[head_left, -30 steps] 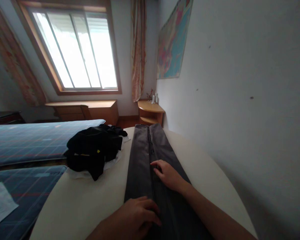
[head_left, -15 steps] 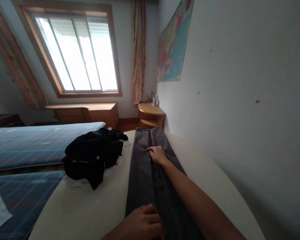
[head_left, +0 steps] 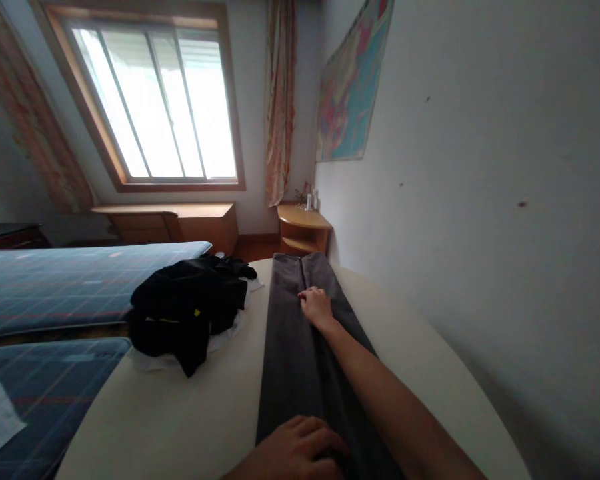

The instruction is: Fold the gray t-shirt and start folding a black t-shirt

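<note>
A long strip of dark grey folded trousers (head_left: 287,333) lies lengthwise on a cream bed surface (head_left: 190,407). My right hand (head_left: 316,307) reaches far along the cloth and lies flat on it near its far end, fingers stretched out. My left hand (head_left: 300,455) rests palm down on the near end of the same cloth at the bottom of the view, fingers slightly curled and apart. Neither hand grips anything.
A heap of black clothing (head_left: 187,305) over white cloth sits left of the trousers. Blue checked mattresses (head_left: 65,283) lie further left. A white wall (head_left: 480,200) runs close on the right. A wooden corner shelf (head_left: 303,227) and a window (head_left: 155,107) are at the back.
My right hand has slid away from me along the grey trousers toward their far end. My left hand has stayed on the near end, shifting slightly right.
</note>
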Tool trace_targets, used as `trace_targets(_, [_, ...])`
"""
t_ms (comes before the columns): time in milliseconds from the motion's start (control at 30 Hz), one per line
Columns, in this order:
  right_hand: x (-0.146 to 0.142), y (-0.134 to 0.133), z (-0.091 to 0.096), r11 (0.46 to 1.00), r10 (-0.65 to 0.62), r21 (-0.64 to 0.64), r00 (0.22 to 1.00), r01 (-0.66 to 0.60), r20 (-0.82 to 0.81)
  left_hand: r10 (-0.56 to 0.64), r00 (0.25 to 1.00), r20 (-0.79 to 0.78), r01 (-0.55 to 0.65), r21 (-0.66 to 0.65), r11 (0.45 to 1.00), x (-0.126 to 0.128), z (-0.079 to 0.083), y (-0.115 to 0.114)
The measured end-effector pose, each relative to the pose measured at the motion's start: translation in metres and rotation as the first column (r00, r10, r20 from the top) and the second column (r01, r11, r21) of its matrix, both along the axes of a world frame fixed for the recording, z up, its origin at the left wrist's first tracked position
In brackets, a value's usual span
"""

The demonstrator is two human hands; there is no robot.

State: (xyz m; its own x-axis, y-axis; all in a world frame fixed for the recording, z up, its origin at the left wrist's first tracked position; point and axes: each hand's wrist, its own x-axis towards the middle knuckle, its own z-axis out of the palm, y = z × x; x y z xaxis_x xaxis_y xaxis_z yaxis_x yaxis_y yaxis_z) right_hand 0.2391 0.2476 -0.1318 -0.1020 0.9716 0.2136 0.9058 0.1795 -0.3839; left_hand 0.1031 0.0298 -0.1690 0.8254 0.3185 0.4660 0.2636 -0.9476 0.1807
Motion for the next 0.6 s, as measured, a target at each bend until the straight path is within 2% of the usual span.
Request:
trace_targets(100, [0.001,-0.005,-0.006,0.998,0.055,-0.011,0.998,-0.054,0.018,-0.001,1.0,-0.014,0.0,-0.026,1.0,0.002,-0.006,-0.001])
trace_targets(300, [0.014,-0.033,-0.007,0.985,0.174,-0.014,0.984,-0.174,0.037,0.024,0.999,0.037,-0.021,-0.069,0.997,0.003,0.005,-0.003])
trace_targets(400, [0.028,-0.051,-0.007,0.979,0.205,-0.014,0.978,-0.205,0.033,0.025,1.0,-0.003,-0.026,-0.089,0.996,0.006,0.009,-0.007])
trace_targets(533, [0.046,-0.077,0.001,0.966,0.259,-0.002,0.966,-0.259,-0.022,0.057,0.996,-0.075,-0.069,-0.172,0.983,0.002,0.027,-0.012])
trace_targets(600, [0.051,-0.095,0.009,0.962,0.274,0.0,0.959,-0.275,-0.069,0.135,0.988,-0.075,-0.15,-0.25,0.957,-0.007,0.039,-0.009])
